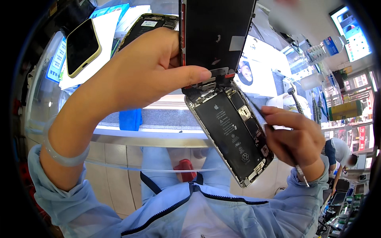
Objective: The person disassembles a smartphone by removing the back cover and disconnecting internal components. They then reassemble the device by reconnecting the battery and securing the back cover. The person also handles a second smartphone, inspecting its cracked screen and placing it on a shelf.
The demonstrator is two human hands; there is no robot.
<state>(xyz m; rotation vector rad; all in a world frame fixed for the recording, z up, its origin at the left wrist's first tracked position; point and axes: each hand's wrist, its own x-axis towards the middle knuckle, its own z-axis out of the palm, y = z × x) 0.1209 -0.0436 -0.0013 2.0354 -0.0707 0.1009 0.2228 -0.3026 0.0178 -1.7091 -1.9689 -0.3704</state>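
Note:
My left hand [154, 71] grips the lifted screen panel [216, 31] of an opened smartphone, thumb pressed on its lower end. Below it the phone body [201, 115] hangs tilted over the table's front edge, its black battery [228, 133] and boards exposed. Panel and body meet at their upper ends, near the thumb. On the body's right side, my right hand [297, 135] has its fingers closed around a slim dark tool [300, 172] with a silver rear end. The tool's tip points at the body's upper right edge; whether it touches cannot be made out.
A phone in a pale yellow case [83, 47] and another opened phone [147, 27] lie at the back left. A blue cloth [130, 119] hangs over the front edge. At right are a plastic bottle [323, 50] and a screwdriver-like tool [294, 99]. A person [339, 152] bends far right.

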